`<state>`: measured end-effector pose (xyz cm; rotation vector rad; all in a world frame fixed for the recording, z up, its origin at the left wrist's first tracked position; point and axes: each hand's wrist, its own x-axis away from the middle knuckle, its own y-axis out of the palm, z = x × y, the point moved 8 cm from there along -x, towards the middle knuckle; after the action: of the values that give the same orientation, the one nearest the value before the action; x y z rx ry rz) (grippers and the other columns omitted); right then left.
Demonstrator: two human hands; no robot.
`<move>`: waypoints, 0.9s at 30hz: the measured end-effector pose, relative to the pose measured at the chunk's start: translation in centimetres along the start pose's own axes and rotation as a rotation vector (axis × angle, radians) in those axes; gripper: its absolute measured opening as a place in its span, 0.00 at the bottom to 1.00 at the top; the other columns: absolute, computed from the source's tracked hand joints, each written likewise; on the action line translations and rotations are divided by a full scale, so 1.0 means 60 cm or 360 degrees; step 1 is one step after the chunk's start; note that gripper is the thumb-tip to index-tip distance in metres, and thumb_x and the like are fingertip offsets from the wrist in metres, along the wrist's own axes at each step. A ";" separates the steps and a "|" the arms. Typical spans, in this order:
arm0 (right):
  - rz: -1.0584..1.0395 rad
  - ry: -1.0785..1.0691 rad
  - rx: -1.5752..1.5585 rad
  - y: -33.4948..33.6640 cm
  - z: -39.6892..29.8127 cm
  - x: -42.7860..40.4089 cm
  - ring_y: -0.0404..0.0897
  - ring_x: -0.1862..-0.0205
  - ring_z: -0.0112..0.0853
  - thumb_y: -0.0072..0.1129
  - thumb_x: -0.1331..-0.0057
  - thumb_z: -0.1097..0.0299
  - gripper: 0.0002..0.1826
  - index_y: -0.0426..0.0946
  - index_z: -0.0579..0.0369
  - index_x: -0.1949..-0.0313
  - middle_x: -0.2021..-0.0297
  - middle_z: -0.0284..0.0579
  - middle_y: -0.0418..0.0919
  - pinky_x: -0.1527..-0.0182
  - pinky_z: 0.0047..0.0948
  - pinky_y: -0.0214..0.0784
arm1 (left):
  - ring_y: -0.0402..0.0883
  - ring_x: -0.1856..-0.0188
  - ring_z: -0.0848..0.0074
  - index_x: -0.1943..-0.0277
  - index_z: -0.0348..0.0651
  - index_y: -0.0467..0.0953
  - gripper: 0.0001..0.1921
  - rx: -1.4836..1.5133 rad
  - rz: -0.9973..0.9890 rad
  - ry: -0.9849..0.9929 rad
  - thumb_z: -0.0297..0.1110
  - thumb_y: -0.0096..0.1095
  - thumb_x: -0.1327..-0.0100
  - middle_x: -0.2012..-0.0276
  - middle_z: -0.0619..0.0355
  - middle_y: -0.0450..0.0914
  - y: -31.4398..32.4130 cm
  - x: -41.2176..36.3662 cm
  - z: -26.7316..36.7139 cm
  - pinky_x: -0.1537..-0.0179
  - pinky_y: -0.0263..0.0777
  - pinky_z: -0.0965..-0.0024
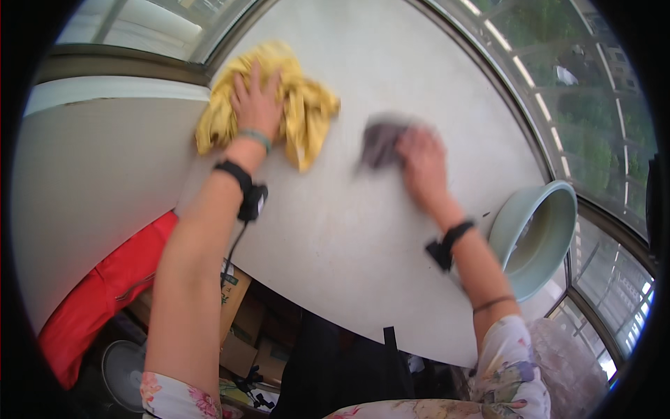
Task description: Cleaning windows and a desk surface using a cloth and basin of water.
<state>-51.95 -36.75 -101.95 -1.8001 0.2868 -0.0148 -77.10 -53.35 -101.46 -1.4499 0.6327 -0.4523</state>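
Observation:
My left hand (259,107) lies spread on a crumpled yellow cloth (309,115) at the left back of a white tabletop (335,251). Whether its fingers grip the fabric or only press on it is hard to see. Toward the middle of the surface, my right hand (423,162) holds a dark grey-purple rag (382,141) flat against the top. Both that hand and its rag are blurred by motion. Black straps with small devices sit on both wrists, and a cable runs from the left one.
A pale blue-green plastic basin (502,220) stands at the right by the window frame (528,136). A white panel (110,157) rises at left, with a red bag or garment (125,262) below it. Cardboard boxes (246,324) sit under the front edge. A clear plastic bag (565,361) is at lower right.

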 end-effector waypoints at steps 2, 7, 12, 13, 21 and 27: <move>0.0414 0.0374 0.0090 -0.031 0.110 -0.094 0.63 0.42 0.45 0.51 0.42 0.64 0.18 0.72 0.46 0.51 0.47 0.50 0.68 0.41 0.46 0.51 | 0.51 0.36 0.47 0.40 0.60 0.65 0.28 -0.0081 0.0010 -0.0163 0.45 0.59 0.44 0.35 0.54 0.55 0.014 -0.045 0.008 0.41 0.49 0.44; 0.0371 0.0419 0.0134 -0.015 0.067 -0.072 0.63 0.42 0.45 0.51 0.42 0.58 0.19 0.71 0.45 0.50 0.47 0.49 0.68 0.41 0.46 0.51 | 0.55 0.38 0.50 0.38 0.50 0.63 0.34 -0.0066 -0.0165 -0.0108 0.59 0.50 0.44 0.35 0.52 0.54 0.024 0.069 0.071 0.41 0.50 0.46; -0.0333 0.0084 -0.0380 0.038 -0.213 0.232 0.60 0.39 0.43 0.48 0.46 0.64 0.18 0.74 0.53 0.55 0.42 0.49 0.65 0.40 0.52 0.49 | 0.55 0.39 0.42 0.49 0.41 0.71 0.32 0.0352 -0.0665 0.0313 0.56 0.60 0.52 0.41 0.44 0.62 -0.020 0.527 0.189 0.43 0.49 0.38; -0.0471 0.0077 -0.0355 0.037 -0.239 0.311 0.61 0.39 0.40 0.49 0.46 0.65 0.16 0.76 0.49 0.58 0.43 0.46 0.66 0.39 0.49 0.48 | 0.56 0.37 0.51 0.57 0.48 0.77 0.22 0.0331 -0.0777 0.0330 0.51 0.60 0.53 0.42 0.53 0.67 -0.037 0.594 0.196 0.45 0.57 0.46; -0.0027 0.0294 -0.0098 -0.025 -0.053 0.156 0.65 0.44 0.45 0.51 0.48 0.75 0.18 0.74 0.48 0.55 0.50 0.47 0.69 0.41 0.46 0.53 | 0.60 0.40 0.54 0.44 0.56 0.70 0.28 0.0399 -0.0421 0.0764 0.39 0.62 0.53 0.38 0.59 0.63 -0.027 0.359 0.128 0.46 0.60 0.51; 0.0121 0.0054 -0.0334 -0.103 0.053 -0.063 0.71 0.53 0.46 0.49 0.49 0.82 0.20 0.74 0.48 0.57 0.53 0.47 0.72 0.51 0.39 0.65 | 0.68 0.50 0.58 0.45 0.48 0.70 0.28 0.0282 -0.0178 0.0541 0.35 0.65 0.53 0.50 0.53 0.70 -0.007 0.062 0.113 0.50 0.64 0.58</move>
<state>-53.92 -31.59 -96.28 -1.9974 0.3929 0.0394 -69.89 -50.59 -101.45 -1.2530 0.7623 -0.8341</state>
